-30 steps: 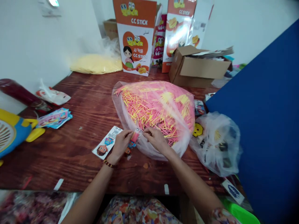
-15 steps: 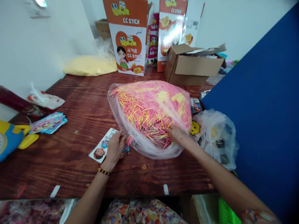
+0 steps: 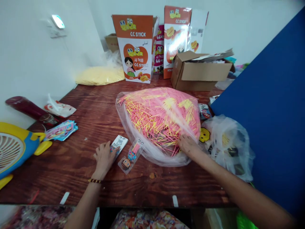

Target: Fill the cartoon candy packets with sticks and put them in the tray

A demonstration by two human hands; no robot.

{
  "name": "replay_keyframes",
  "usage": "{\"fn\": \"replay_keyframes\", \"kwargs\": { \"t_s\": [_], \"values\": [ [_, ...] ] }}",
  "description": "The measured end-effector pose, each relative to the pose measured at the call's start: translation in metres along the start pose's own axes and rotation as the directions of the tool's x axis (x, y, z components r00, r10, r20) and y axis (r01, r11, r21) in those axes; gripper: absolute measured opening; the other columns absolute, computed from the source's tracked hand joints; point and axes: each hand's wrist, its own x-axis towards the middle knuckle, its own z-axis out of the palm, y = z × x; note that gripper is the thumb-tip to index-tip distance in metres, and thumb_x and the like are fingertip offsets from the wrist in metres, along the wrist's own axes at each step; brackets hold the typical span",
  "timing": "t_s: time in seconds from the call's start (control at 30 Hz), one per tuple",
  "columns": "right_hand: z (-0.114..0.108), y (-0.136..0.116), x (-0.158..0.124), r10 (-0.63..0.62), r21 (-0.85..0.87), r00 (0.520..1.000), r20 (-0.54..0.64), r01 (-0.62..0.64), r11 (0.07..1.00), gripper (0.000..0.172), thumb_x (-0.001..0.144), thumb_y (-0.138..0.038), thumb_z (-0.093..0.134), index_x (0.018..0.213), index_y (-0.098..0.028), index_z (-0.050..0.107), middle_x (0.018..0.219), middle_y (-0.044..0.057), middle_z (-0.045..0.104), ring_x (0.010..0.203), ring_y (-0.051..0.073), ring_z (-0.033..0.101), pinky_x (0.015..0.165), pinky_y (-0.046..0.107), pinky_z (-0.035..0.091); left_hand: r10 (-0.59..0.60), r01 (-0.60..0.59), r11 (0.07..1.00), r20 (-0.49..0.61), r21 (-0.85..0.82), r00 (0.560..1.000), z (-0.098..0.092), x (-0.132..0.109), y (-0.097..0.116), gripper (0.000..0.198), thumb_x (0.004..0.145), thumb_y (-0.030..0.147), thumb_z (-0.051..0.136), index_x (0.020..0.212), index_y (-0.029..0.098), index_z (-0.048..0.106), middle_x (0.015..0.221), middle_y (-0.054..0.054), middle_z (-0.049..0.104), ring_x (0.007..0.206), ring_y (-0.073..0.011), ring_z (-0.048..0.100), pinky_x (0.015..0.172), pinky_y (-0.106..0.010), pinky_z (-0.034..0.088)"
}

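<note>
My left hand [image 3: 105, 158] rests with fingers spread at the left side of a flat stack of printed packets [image 3: 120, 143], its thumb side touching them. To the right of that stack lies a clear printed packet [image 3: 130, 156] with a cartoon face and a few pink sticks showing in it. A large clear plastic bag [image 3: 152, 157] lies with its mouth toward me, full of thin pink and yellow sticks [image 3: 147, 117]. At the bag's right front, my right hand [image 3: 188, 145] reaches in, fingers curled down onto the sticks; its fingertips are hidden among them.
A knotted clear bag [image 3: 232, 148] stands at the right beside a blue panel [image 3: 269, 111]. Printed cartons [image 3: 137, 49] and an open cardboard box [image 3: 202, 71] line the back. At left are a yellow-blue fan [image 3: 16, 146], blue packets [image 3: 62, 129], tissues [image 3: 60, 108] and a dark red bottle [image 3: 28, 108].
My left hand has left the single packet at the bag's edge and moved left to the packet stack. My right hand stays among the sticks. The camera view has shifted slightly.
</note>
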Motion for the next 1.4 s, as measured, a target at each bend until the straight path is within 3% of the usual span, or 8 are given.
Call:
{"fn": "replay_keyframes", "kwargs": {
  "t_s": [0.23, 0.4, 0.6, 0.87, 1.07, 1.23, 1.3, 1.4],
  "values": [
    [0.012, 0.001, -0.005, -0.046, -0.027, 0.99, -0.134, 0.043, 0.999, 0.021, 0.093, -0.009, 0.044, 0.1, -0.012, 0.064, 0.097, 0.015, 0.066, 0.093, 0.029, 0.056, 0.079, 0.04, 0.041, 0.022, -0.023, 0.999, 0.028, 0.029, 0.999, 0.001, 0.006, 0.001, 0.054, 0.094, 0.054, 0.043, 0.133, 0.019, 0.059, 0.129, -0.018, 0.055, 0.116, -0.0385, 0.049, 0.091, -0.053, 0.043],
    [0.017, 0.004, -0.005, -0.042, -0.037, 0.988, -0.146, 0.037, 0.999, 0.023, 0.092, -0.006, 0.043, 0.097, -0.012, 0.064, 0.099, 0.016, 0.065, 0.092, 0.029, 0.056, 0.081, 0.041, 0.042, 0.02, -0.018, 0.997, 0.039, -0.071, 0.999, 0.0, 0.007, 0.004, 0.045, 0.091, 0.049, 0.051, 0.124, 0.021, 0.062, 0.127, -0.016, 0.057, 0.12, -0.0384, 0.048, 0.094, -0.054, 0.043],
    [0.023, 0.016, -0.004, -0.004, 0.05, 0.997, -0.079, 0.008, 0.999, 0.02, 0.092, -0.007, 0.045, 0.1, -0.013, 0.063, 0.102, 0.014, 0.067, 0.097, 0.027, 0.057, 0.087, 0.037, 0.041, -0.008, 0.012, 0.991, 0.03, -0.137, 1.0, 0.0, 0.016, 0.003, 0.047, 0.086, 0.047, 0.058, 0.121, 0.017, 0.058, 0.121, -0.017, 0.061, 0.119, -0.037, 0.052, 0.093, -0.05, 0.044],
    [0.022, 0.02, 0.003, -0.08, 0.101, 0.996, -0.025, 0.082, 0.991, 0.02, 0.093, -0.01, 0.046, 0.101, -0.014, 0.064, 0.104, 0.014, 0.067, 0.1, 0.027, 0.059, 0.09, 0.037, 0.04, -0.077, 0.106, 0.966, 0.128, -0.234, 0.989, 0.001, 0.039, -0.01, 0.041, 0.079, 0.048, 0.063, 0.107, 0.019, 0.057, 0.11, -0.013, 0.069, 0.106, -0.0327, 0.064, 0.087, -0.043, 0.047],
    [0.022, 0.026, 0.002, 0.01, 0.359, 1.0, 0.011, -0.013, 0.933, 0.016, 0.097, -0.018, 0.047, 0.097, -0.015, 0.062, 0.1, 0.013, 0.069, 0.097, 0.024, 0.059, 0.09, 0.034, 0.039, -0.067, 0.092, 0.942, 0.086, -0.323, 0.994, 0.001, 0.04, -0.017, 0.041, 0.077, 0.047, 0.063, 0.107, 0.02, 0.06, 0.101, -0.011, 0.071, 0.097, -0.0307, 0.067, 0.08, -0.039, 0.049],
    [0.016, 0.019, 0.003, 0.219, 0.646, 0.974, -0.061, -0.129, 0.752, 0.016, 0.095, -0.025, 0.048, 0.08, -0.021, 0.053, 0.077, 0.004, 0.063, 0.076, 0.019, 0.055, 0.077, 0.031, 0.04, -0.046, 0.064, 0.931, 0.061, -0.359, 0.997, -0.005, 0.038, -0.019, 0.036, 0.078, 0.049, 0.06, 0.103, 0.023, 0.06, 0.098, -0.009, 0.072, 0.098, -0.0304, 0.067, 0.084, -0.04, 0.048],
    [0.011, 0.01, 0.007, 0.341, 0.805, 0.937, -0.075, -0.145, 0.575, 0.022, 0.094, -0.035, 0.047, 0.076, -0.023, 0.048, 0.069, 0.0, 0.058, 0.067, 0.018, 0.05, 0.07, 0.03, 0.039, -0.038, 0.053, 0.926, 0.047, -0.374, 0.998, -0.008, 0.036, -0.018, 0.031, 0.078, 0.048, 0.06, 0.097, 0.023, 0.06, 0.097, -0.008, 0.072, 0.097, -0.0295, 0.067, 0.085, -0.04, 0.048],
    [0.006, -0.012, 0.015, 0.48, 0.977, 0.875, -0.062, -0.046, 0.209, 0.029, 0.091, -0.048, 0.049, 0.076, -0.024, 0.046, 0.072, -0.001, 0.061, 0.068, 0.017, 0.053, 0.069, 0.029, 0.042, -0.028, 0.038, 0.915, 0.031, -0.402, 0.999, -0.011, 0.035, -0.016, 0.025, 0.076, 0.046, 0.06, 0.085, 0.023, 0.058, 0.092, -0.007, 0.07, 0.09, -0.0275, 0.067, 0.08, -0.038, 0.048]
  ]
}}
